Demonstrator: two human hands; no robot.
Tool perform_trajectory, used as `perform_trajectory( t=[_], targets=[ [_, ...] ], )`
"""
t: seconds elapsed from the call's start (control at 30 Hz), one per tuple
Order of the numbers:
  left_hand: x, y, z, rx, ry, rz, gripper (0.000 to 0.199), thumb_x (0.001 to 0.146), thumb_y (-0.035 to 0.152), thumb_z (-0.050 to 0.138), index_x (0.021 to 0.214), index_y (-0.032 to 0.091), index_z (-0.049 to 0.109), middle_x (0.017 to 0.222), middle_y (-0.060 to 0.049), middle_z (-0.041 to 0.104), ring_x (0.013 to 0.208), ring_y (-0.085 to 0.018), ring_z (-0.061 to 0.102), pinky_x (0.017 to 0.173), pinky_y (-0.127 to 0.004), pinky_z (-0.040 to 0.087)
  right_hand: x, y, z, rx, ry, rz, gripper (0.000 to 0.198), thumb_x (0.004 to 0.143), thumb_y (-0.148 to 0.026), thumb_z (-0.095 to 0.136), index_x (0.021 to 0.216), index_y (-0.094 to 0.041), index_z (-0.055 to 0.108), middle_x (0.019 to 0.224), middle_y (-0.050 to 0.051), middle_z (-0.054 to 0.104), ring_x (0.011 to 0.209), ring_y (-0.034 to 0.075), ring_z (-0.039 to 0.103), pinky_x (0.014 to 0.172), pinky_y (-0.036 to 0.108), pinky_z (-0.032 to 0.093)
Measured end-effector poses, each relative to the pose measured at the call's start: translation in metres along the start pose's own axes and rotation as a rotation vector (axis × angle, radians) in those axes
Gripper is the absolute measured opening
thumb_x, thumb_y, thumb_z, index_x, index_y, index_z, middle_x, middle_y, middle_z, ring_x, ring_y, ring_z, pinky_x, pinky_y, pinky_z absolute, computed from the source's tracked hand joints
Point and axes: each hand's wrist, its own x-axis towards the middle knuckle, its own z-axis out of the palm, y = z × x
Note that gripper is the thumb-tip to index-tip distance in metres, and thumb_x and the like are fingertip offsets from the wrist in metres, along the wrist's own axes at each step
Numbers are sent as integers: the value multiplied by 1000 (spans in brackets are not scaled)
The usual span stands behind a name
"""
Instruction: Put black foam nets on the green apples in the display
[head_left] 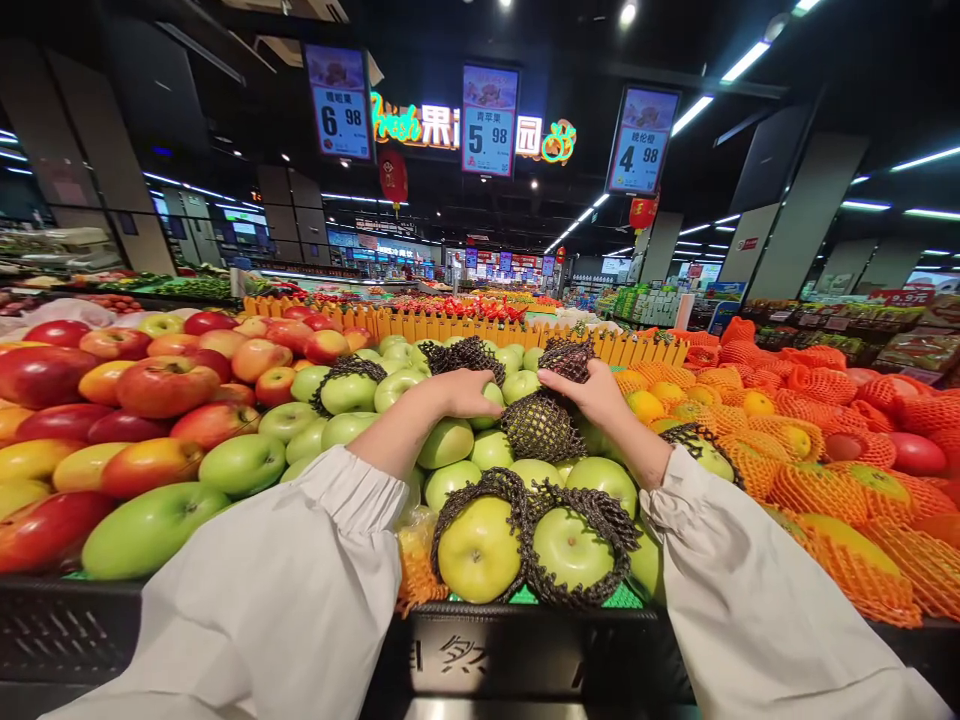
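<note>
Head view: 2 white sleeves (292, 580) are lying across a black crate (536, 620) of green apples (448, 443).
Left hand (474, 393): curving over the apples beside some dark netting (459, 352); fingertips are hiding, so can't tell if it's gripping.
Right hand (600, 395): thumb is lying along the bottom of a dark-netted bundle (566, 358); can't tell if it's closing on it.
Netted apple (541, 428): sitting between both hands, a bit nearer the camera.
Front row: 2 big apples (480, 548) are wearing black mesh on green matting (622, 597).
Neighbours: red-yellow fruit (166, 387) is piling up left, orange-netted fruit (806, 430) right.
Price signs (487, 120): 3 hanging overhead, reading 6.98, 5.98, 4.98.
Room: strip lights (746, 62) are glowing under a dark ceiling.
</note>
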Motion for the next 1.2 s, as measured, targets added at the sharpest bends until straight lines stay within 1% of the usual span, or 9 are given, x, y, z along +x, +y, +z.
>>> perform_trajectory(
  t=[0.1, 0.27, 0.43, 0.5, 0.63, 0.73, 0.87, 1.0, 1.2],
  targets=[
    [0, -1, 0, 17, 43, 19, 64, 74, 48, 64, 130, 17, 61, 135, -22, 66, 119, -40, 64, 100, -49, 51, 1, 4, 1, 33, -40, -11, 52, 65, -70, 79, 74, -19, 70, 76, 7, 75, 72, 22, 68, 73, 38, 57],
    [-2, 2, 0, -24, 240, -1, 69, 78, 54, 64, 133, 14, 56, 137, -23, 63, 122, -40, 62, 101, -48, 50, 5, 6, -3, 149, 155, 44, 57, 72, -73, 69, 90, -20, 70, 85, 6, 74, 76, 22, 68, 75, 38, 58],
    [3, 6, 0, -493, 696, -176, 69, 73, 70, 69, 118, 19, 60, 124, -20, 70, 113, -37, 66, 96, -48, 52, 5, 8, -6, -31, 248, 28, 39, 77, -56, 67, 62, -26, 48, 62, -2, 52, 68, 20, 53, 64, 35, 46],
    [9, 7, 2, -821, 763, -185, 67, 74, 75, 65, 111, 19, 60, 118, -18, 71, 107, -32, 68, 85, -42, 55, 6, 13, -6, -84, 262, 5, 35, 77, -47, 63, 61, -27, 41, 63, -2, 47, 68, 19, 47, 61, 34, 42],
    [17, 7, 5, -1498, 508, -228, 71, 81, 82, 46, 117, 22, 58, 98, -13, 72, 88, -28, 73, 55, -30, 50, 7, 20, -5, -132, 249, -32, 31, 73, -40, 60, 60, -27, 36, 64, -2, 45, 69, 19, 44, 62, 33, 40],
    [16, 11, 5, -1702, 322, -293, 63, 82, 71, 50, 125, 25, 54, 89, -10, 72, 79, -27, 74, 45, -27, 43, 6, 19, -6, -244, 174, -148, 27, 74, -35, 54, 59, -27, 34, 63, 0, 45, 66, 20, 44, 67, 37, 44],
    [9, 21, 3, -1765, 239, -262, 49, 84, 51, 50, 123, 22, 55, 89, -10, 72, 78, -24, 73, 43, -23, 40, 4, 9, -8, -301, 174, -219, 17, 77, -29, 50, 62, -28, 43, 70, 5, 58, 75, 25, 55, 81, 42, 50],
    [6, 28, 3, -1652, 267, -120, 51, 79, 53, 52, 117, 19, 54, 90, -11, 72, 75, -23, 71, 47, -26, 44, 2, -1, -5, -273, 61, -358, 10, 75, -26, 58, 82, -25, 66, 81, 5, 71, 99, 29, 66, 100, 45, 52],
    [2, 36, 3, -1639, 315, 49, 47, 84, 47, 54, 119, 17, 57, 102, -11, 72, 72, -16, 65, 56, -27, 51, -5, -7, -1, -343, -68, -386, 5, 72, -24, 74, 70, -23, 69, 67, 4, 70, 99, 32, 70, 101, 46, 54]
  ],
)
